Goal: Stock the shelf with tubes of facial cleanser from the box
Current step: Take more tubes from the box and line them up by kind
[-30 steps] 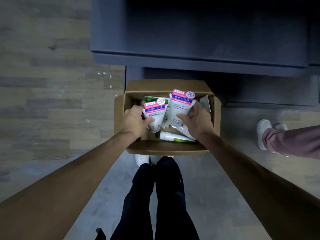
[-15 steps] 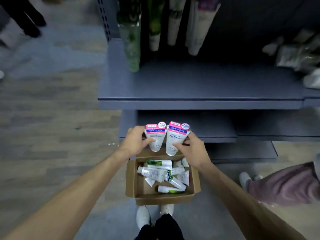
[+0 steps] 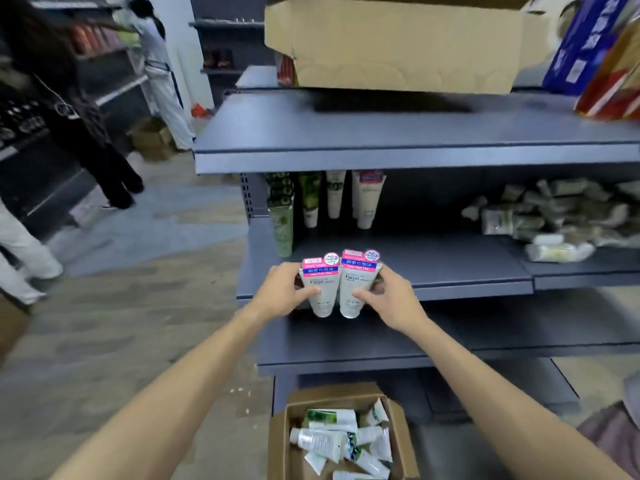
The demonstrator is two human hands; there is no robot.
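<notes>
Each hand gripped one tube: the left hand (image 3: 282, 292) held the left tube (image 3: 320, 289), the right hand (image 3: 388, 296) the right tube (image 3: 356, 287), both at the shelf (image 3: 450, 268) front edge. Better to stand them cap-down beside the standing tubes (image 3: 332, 199) (labels outward). "Facial" was legible.

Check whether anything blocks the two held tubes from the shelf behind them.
Nothing visible does. The left hand and right hand hold two tubes just in front of the shelf, whose surface behind them is bare. The standing tubes sit further back and left, the packets far right.
</notes>
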